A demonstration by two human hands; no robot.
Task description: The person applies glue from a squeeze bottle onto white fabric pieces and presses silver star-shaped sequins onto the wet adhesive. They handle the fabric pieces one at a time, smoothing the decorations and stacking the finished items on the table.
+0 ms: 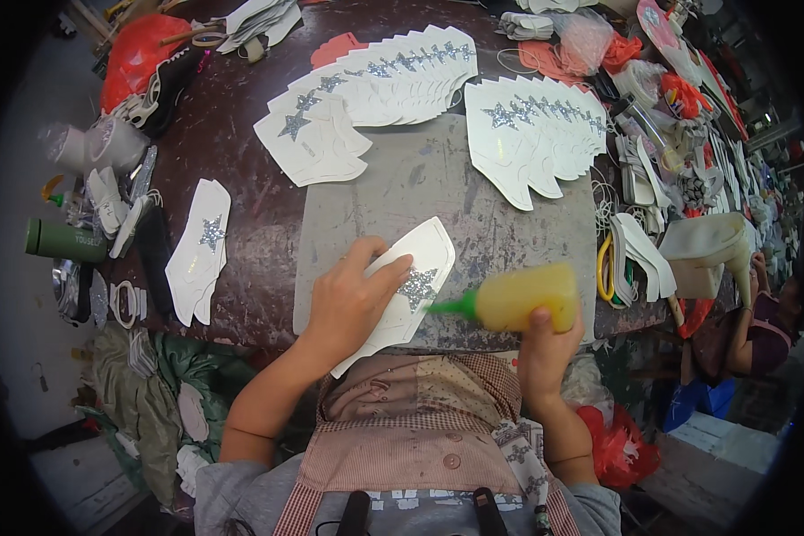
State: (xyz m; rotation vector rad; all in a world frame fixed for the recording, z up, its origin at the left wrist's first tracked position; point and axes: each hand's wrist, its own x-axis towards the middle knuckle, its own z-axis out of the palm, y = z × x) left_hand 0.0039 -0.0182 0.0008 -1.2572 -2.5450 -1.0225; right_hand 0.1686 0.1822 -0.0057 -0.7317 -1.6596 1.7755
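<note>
My left hand [353, 295] grips a white shoe upper piece [431, 243] with a silver glitter star, held at a slant over the near edge of the grey board [393, 196]. In my right hand [549, 353] is a squeeze bottle [527, 297] of yellow liquid, tipped sideways. Its green nozzle points left and reaches the piece's edge beside the star; whether it touches, I cannot tell. Beyond the board lie two fanned rows of similar star pieces, a left row [317, 143] and a right row [500, 147]. More such pieces [196, 255] lie at the left.
A green flask [62, 239], white cups [116, 145] and a dark shoe [165, 89] crowd the left side. On the right are scissors with yellow handles [606, 268], stacked white pieces [648, 259] and a plastic container [701, 250]. Another person [768, 322] sits at the far right.
</note>
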